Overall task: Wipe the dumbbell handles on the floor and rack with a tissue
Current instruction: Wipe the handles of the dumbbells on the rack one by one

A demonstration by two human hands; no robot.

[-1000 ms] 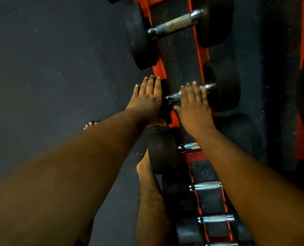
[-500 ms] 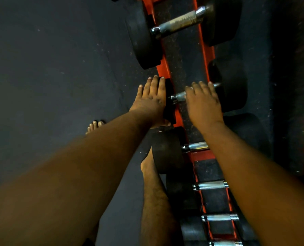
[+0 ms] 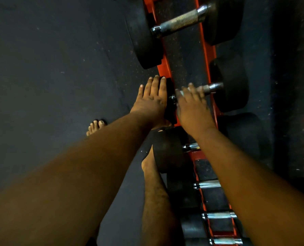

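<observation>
1. Dark gym floor (image 3: pixel 50 77) lies beside our left fingers.
2. Orange rack (image 3: pixel 165 68) carries six dumbbells we count.
3. Left hand (image 3: pixel 151 100), fingers straight and together, presses one dumbbell head.
4. Right hand (image 3: pixel 192 105) blurs over its handle (image 3: pixel 213 87); curl and tissue unclear, so progress looks partial.

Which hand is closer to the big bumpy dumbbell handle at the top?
Left, though only slightly. The left hand rests below the knurled handle, on a weight's end; the right hand lies lower, on the next handle.
</observation>
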